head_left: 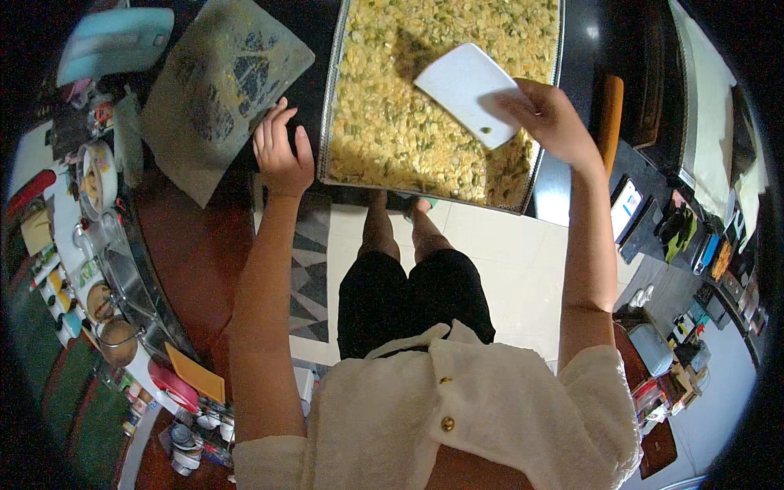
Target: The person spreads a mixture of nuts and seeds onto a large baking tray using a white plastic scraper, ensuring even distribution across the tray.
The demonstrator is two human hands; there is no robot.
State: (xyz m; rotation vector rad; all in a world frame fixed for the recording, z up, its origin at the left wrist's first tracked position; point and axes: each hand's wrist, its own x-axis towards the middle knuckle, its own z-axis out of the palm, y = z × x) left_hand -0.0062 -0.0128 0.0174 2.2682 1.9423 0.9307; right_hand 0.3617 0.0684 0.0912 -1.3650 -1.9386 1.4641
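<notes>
My right hand (554, 122) grips a white flat scraper (467, 82), tilted above the right part of a shallow metal tray (327, 131). A small green seed (487, 131) clings to the scraper's face. Spread across the tray is a flat layer of pale yellow flakes mixed with green seeds (384, 106), and the scraper casts a shadow on it. Whether its edge touches the layer, I cannot tell. To the left of the tray, my left hand (283, 157) has its fingers apart and holds nothing. Its fingertips lie by the edge of a greasy translucent sheet (192, 114).
A light blue board (114, 45) lies at the far left. Beyond my right wrist are an orange object (611, 122) and a phone (626, 202). Crowded dishes and a pink bowl (171, 384) stand along the left. Pale floor tiles (523, 269) show below the tray.
</notes>
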